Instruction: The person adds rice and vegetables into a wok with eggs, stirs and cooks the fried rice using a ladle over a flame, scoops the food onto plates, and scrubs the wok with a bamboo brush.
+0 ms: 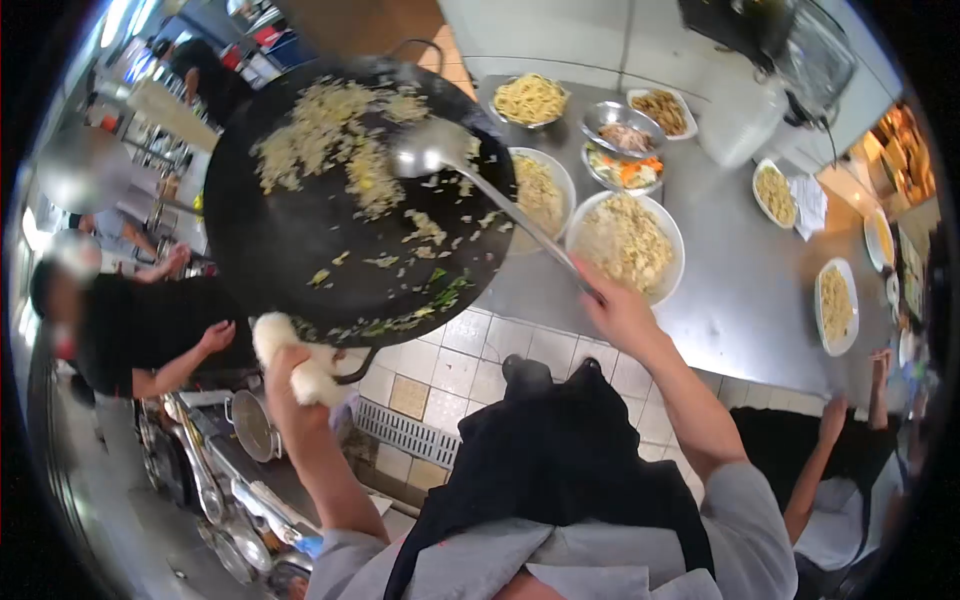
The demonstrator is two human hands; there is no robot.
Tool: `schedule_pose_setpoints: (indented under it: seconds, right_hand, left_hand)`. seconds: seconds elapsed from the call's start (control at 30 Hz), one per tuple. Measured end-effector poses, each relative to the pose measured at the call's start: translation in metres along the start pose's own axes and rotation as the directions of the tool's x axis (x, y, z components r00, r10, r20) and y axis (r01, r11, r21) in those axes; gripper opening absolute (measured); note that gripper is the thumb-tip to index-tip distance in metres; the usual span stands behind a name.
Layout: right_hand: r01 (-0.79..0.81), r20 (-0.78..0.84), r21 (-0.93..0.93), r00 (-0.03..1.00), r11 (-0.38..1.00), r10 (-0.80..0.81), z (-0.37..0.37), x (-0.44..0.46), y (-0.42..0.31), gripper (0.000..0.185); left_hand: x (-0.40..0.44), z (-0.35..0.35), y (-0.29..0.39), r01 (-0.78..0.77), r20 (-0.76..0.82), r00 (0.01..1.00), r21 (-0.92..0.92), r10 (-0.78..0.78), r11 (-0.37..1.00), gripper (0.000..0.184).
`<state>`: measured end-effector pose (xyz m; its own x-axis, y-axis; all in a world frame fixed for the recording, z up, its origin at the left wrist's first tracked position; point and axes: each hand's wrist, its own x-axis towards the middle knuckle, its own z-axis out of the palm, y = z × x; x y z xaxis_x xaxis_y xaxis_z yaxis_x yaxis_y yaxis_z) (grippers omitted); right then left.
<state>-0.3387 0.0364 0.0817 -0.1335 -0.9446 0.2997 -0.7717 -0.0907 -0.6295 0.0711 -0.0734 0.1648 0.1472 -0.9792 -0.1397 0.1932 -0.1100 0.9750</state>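
A large black wok (290, 235) is tilted up before me, with fried rice (320, 135) spread over its far side and green bits of scallion (450, 292) near its lower edge. My left hand (285, 368) is closed on a folded white cloth (314, 380) at the wok's near handle (362, 368). In my right hand (620, 312) is the end of a long metal ladle (530, 225). The ladle's bowl hangs over the wok beside the rice. Two plates of fried rice (625, 245) stand on the steel table close to my right hand.
The steel table (720, 290) also bears a bowl of noodles (530, 100), a metal bowl (622, 128), a vegetable plate (625, 170) and smaller rice dishes (836, 305). Co-workers stand at left (165, 325) and lower right (820, 480). Below is a tiled floor (470, 355) with a drain grate (405, 430).
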Motion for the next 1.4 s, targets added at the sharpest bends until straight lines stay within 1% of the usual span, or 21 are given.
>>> schedule_pose_setpoints:
  seconds: [0.03,0.07,0.1,0.13,0.2,0.3,0.4,0.43,0.53,0.67,0.7,0.8,0.9,0.97,1.03,1.1,1.17,1.23,1.3,1.37,1.4]
  right_hand:
    - [-0.047,0.018,0.123,0.999,0.991,0.045,0.004,-0.013,0.004,0.06]
    - [-0.097,0.036,0.243,0.995,0.965,0.091,0.008,-0.025,0.008,0.06]
    - [-0.317,0.181,0.367,0.947,0.875,0.267,-0.004,-0.019,-0.023,0.061]
    - [-0.527,0.338,0.446,0.848,0.724,0.408,-0.006,-0.011,-0.045,0.062]
    - [-0.536,0.371,0.672,0.841,0.511,0.394,0.016,0.031,-0.073,0.063]
    - [-0.547,0.468,0.816,0.814,0.186,0.343,0.041,0.077,-0.132,0.066]
    - [-0.544,0.489,0.72,0.838,0.431,0.243,0.052,0.065,-0.168,0.07]
    - [-0.558,0.533,0.706,0.824,0.435,0.191,0.049,0.057,-0.166,0.07]
    - [-0.667,0.651,0.586,0.726,0.46,0.222,0.016,0.057,-0.134,0.069]
    - [-0.562,0.482,0.734,0.827,0.382,0.29,0.046,0.088,-0.144,0.07]
    - [-0.571,0.46,0.693,0.82,0.44,0.34,0.056,0.087,-0.156,0.071]
    - [-0.534,0.51,0.565,0.825,0.629,0.243,0.064,0.049,-0.163,0.07]
    - [-0.579,0.606,0.442,0.756,0.685,0.248,0.027,0.033,-0.139,0.066]
    - [-0.531,0.561,0.439,0.792,0.725,0.241,0.012,0.039,-0.126,0.065]
    - [-0.523,0.502,0.437,0.817,0.732,0.285,0.009,0.062,-0.137,0.065]
    - [-0.397,0.332,0.462,0.907,0.793,0.261,0.048,0.079,-0.141,0.065]
    - [-0.281,0.192,0.367,0.956,0.887,0.224,0.073,0.063,-0.119,0.065]
    - [-0.159,0.121,0.147,0.982,0.976,0.142,0.082,0.016,-0.092,0.064]
    - [-0.177,0.181,-0.047,0.966,0.983,0.183,0.061,-0.035,-0.059,0.063]
    - [-0.143,0.177,-0.341,0.961,0.929,0.213,0.027,-0.069,-0.021,0.064]
    - [-0.177,0.162,-0.364,0.955,0.914,0.249,0.021,-0.068,-0.026,0.065]
  left_hand:
    - [-0.007,0.022,0.008,0.106,-0.007,0.994,-0.116,-0.107,0.988,0.018]
    - [0.003,0.023,-0.008,0.058,0.031,0.998,-0.14,-0.054,0.988,0.018]
    - [0.0,0.035,-0.007,0.063,0.052,0.997,-0.157,-0.056,0.986,0.02]
    - [0.003,0.036,-0.012,0.092,0.103,0.992,-0.164,-0.076,0.982,0.028]
    - [0.01,0.045,-0.023,0.105,0.139,0.987,-0.227,-0.074,0.968,0.029]
    - [0.015,0.055,-0.027,0.192,0.213,0.966,-0.203,-0.148,0.96,0.025]
    - [0.024,0.062,-0.033,0.134,0.259,0.961,-0.136,-0.095,0.982,0.028]
    - [0.027,0.061,-0.033,0.153,0.277,0.954,-0.134,-0.111,0.979,0.032]
    - [0.036,0.054,-0.028,0.216,0.261,0.95,-0.163,-0.169,0.963,0.032]
    - [0.042,0.047,-0.028,0.207,0.309,0.939,-0.144,-0.154,0.968,0.031]
    - [0.04,0.049,-0.022,0.206,0.307,0.938,-0.128,-0.159,0.97,0.031]
    - [0.047,0.053,-0.023,0.205,0.299,0.941,-0.135,-0.157,0.969,0.029]
    - [0.058,0.049,-0.031,0.237,0.286,0.941,-0.18,-0.18,0.955,0.028]
    - [0.064,0.042,-0.03,0.264,0.278,0.938,-0.181,-0.208,0.947,0.029]
    - [0.06,0.038,-0.026,0.209,0.268,0.95,-0.156,-0.162,0.966,0.029]
    - [0.053,0.041,-0.016,0.16,0.256,0.96,-0.178,-0.111,0.971,0.022]
    - [0.055,0.043,-0.013,0.15,0.254,0.962,-0.198,-0.097,0.969,0.021]
    - [0.059,0.039,-0.016,0.125,0.262,0.962,-0.201,-0.07,0.971,0.021]
    - [0.063,0.035,-0.018,0.141,0.257,0.962,-0.199,-0.087,0.97,0.022]
    - [0.066,0.037,-0.019,0.147,0.246,0.965,-0.215,-0.092,0.965,0.026]
    - [0.068,0.031,-0.023,0.15,0.254,0.962,-0.186,-0.1,0.971,0.026]
